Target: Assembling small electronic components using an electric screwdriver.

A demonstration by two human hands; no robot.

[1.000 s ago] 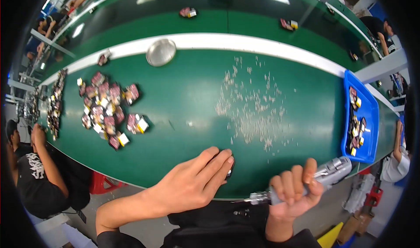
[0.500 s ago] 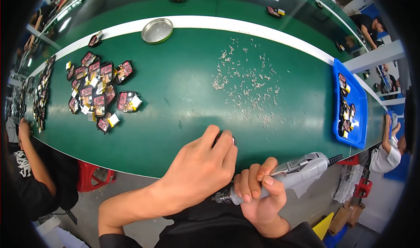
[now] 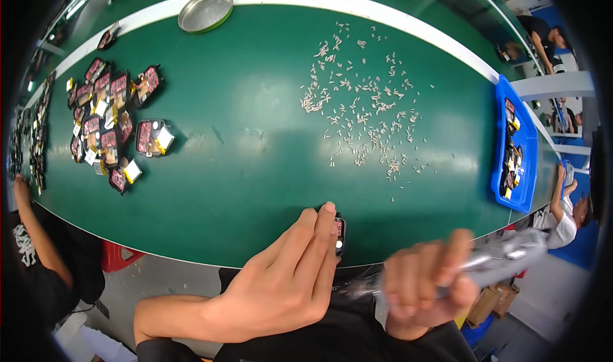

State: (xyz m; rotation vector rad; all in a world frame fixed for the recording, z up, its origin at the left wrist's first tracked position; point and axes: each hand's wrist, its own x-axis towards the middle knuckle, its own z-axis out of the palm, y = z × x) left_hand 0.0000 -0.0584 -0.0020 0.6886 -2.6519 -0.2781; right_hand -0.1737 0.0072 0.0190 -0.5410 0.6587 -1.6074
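My left hand (image 3: 287, 276) lies over a small black device housing (image 3: 340, 236) at the near edge of the green table. Its fingers are extended side by side against the housing and cover its left part; the thumb is hidden. A strip of pinkish-red circuit board and a white round spot show in the uncovered part. To the right, my right hand (image 3: 424, 282) is closed around a grey electric screwdriver (image 3: 507, 255). Both are smeared by motion. The screwdriver's chuck end points left toward my left hand, and its bit cannot be made out.
Many small screws (image 3: 364, 122) lie scattered on the green table (image 3: 255, 189). Similar black housings (image 3: 108, 113) are heaped at left. A round metal tray (image 3: 205, 12) stands at the back, a blue bin (image 3: 527, 183) with more housings at right. Other people sit on both sides.
My right hand has moved right with the screwdriver, away from my left. My left fingers have straightened, and more of the housing shows. The whole view has shifted somewhat.
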